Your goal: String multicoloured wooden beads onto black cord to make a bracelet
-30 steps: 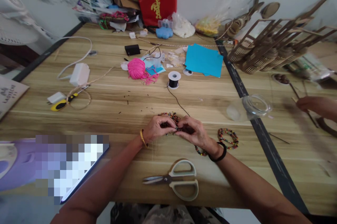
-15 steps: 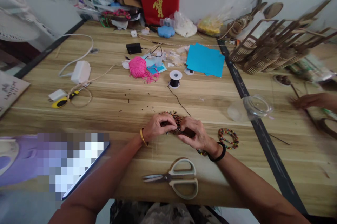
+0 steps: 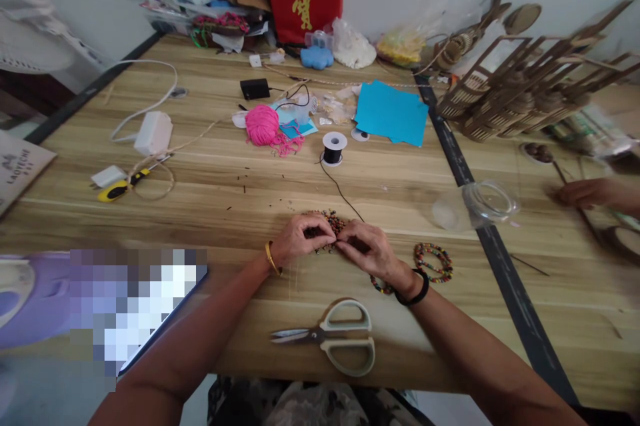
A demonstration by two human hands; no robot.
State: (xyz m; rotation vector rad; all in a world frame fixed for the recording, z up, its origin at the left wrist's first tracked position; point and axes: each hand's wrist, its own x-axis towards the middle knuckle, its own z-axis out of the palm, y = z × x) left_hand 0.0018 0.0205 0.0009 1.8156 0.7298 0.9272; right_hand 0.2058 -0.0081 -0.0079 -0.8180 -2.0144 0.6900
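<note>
**Two hands meeting over a string of beads on the tabletop**

The left hand [image 3: 303, 239] and the right hand [image 3: 367, 249] meet fingertip to fingertip at the middle of the pale wood-grain tabletop [image 3: 225, 193], both pinched on a strand of small multicoloured beads [image 3: 330, 219]; the exact grip point is hidden by the fingers. A thin black cord [image 3: 343, 193] runs from the hands back to a white spool of black thread [image 3: 333, 149]. A finished ring of multicoloured beads [image 3: 433, 262] lies just right of the right wrist. Cream-handled scissors [image 3: 333, 338] lie closed, near the table edge below the hands. A ball of pink yarn [image 3: 263, 126] and a sheet of blue paper [image 3: 391, 113] lie farther back. Another person's hand [image 3: 583, 193] rests at the right edge.
</note>
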